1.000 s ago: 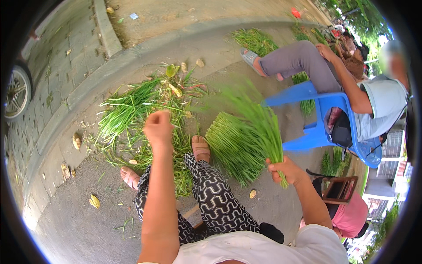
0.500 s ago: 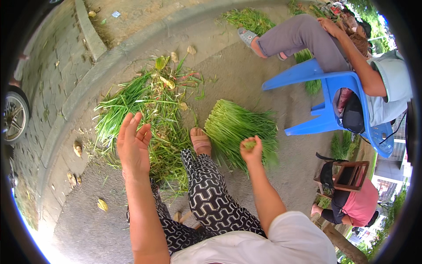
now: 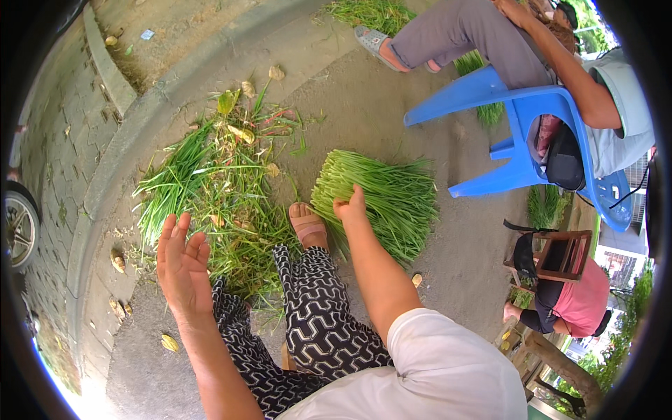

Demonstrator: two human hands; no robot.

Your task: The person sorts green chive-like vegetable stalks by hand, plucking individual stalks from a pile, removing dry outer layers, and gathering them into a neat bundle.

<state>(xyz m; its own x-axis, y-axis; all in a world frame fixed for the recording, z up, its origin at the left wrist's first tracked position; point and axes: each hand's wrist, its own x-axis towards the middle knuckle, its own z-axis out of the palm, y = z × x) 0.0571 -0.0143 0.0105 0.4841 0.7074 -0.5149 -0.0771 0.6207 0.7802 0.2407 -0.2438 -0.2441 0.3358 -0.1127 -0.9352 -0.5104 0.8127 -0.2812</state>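
A thick sheaf of long thin green stalks [image 3: 392, 203], which look like garlic chives, lies on the ground right of my sandalled foot, its pale ends toward the left. My right hand [image 3: 350, 205] is over it, near those pale ends. Its fingers are curled in, and what they hold, if anything, is hidden. My left hand [image 3: 183, 269] is raised at the left, open, fingers slightly apart, with nothing in it. Beyond it is a loose heap of green stalks and trimmings [image 3: 241, 189], with straighter green stalks [image 3: 178, 168] on its left side.
A person in grey trousers [image 3: 483, 35] sits on a blue plastic chair [image 3: 518, 105] at the right. Farther right, another person in a pink top [image 3: 584, 297] is beside a wooden stool [image 3: 563, 255]. A curb [image 3: 168, 91] curves along the left, with a vehicle wheel [image 3: 21, 227] past it.
My right hand has moved left across the sheaf to its pale ends; the yellow-green scrap it held no longer shows. My left hand has moved lower and left. The view has shifted somewhat.
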